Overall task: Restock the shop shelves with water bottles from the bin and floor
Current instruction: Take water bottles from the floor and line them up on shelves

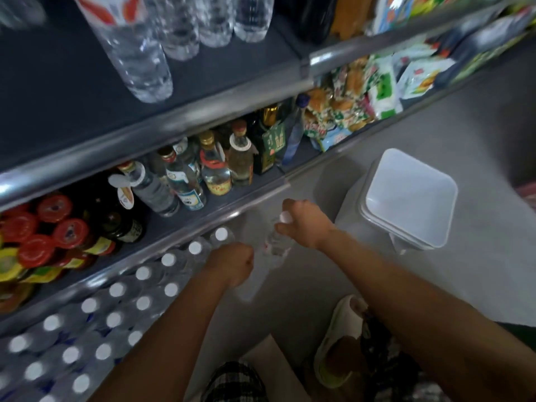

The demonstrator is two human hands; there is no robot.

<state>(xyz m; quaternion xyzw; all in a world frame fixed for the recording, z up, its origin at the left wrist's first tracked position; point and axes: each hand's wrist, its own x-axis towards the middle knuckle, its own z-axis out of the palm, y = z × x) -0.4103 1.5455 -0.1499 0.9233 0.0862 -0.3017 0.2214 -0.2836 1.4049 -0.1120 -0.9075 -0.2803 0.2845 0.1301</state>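
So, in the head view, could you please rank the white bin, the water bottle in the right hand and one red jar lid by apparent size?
1. White bin, clearly largest.
2. Water bottle gripped by the right hand; blurred, so its outline is unsure.
3. Red jar lid, smallest.

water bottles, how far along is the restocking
Done: the bottom shelf already holds rows of white-capped bottles. In hand: the right hand grips a water bottle by its neck near the row's open end; the left hand is curled beside it. Left: the white bin looks empty, so probably little remains.
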